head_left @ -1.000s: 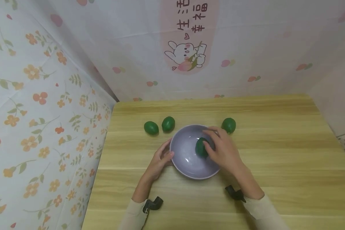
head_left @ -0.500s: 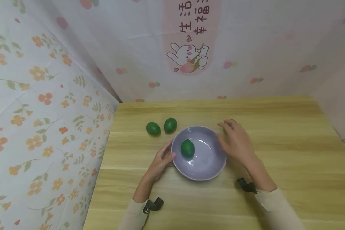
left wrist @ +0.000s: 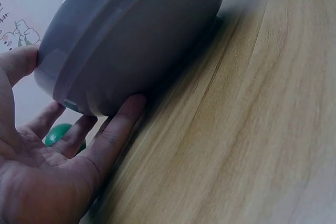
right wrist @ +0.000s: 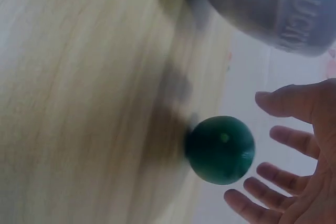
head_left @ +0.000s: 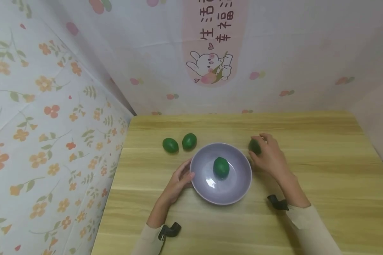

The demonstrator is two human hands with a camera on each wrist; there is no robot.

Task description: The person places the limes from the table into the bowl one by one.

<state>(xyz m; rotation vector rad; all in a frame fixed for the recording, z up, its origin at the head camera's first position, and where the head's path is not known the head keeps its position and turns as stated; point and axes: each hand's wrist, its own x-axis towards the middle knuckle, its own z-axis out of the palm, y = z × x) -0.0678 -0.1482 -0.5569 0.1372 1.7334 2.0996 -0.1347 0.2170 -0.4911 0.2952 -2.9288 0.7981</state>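
Observation:
My left hand (head_left: pixel 177 181) holds the left side of a lavender bowl (head_left: pixel 207 189), its thumb on the rim; the left wrist view shows the fingertips against the bowl's grey-looking outside (left wrist: pixel 136 35). Inside the bowl lies one green lime (head_left: pixel 221 168). To the bowl's right, my right hand (head_left: pixel 269 156) reaches over a second lime (head_left: pixel 254 146) on the table. In the right wrist view, the fingers (right wrist: pixel 283 177) are spread around that lime (right wrist: pixel 220 150), with a visible gap between them and it.
Two more limes, a left one (head_left: pixel 170 145) and a right one (head_left: pixel 189 141), lie behind the bowl to the left on the wooden table (head_left: pixel 312 170). Floral cloth (head_left: pixel 51 141) hangs at the left, a printed cloth (head_left: pixel 274 53) behind.
My right hand has let go of a lime inside the bowl and moved right to the lime beside it. The released lime has rolled about in the bowl. My left hand stays at the rim.

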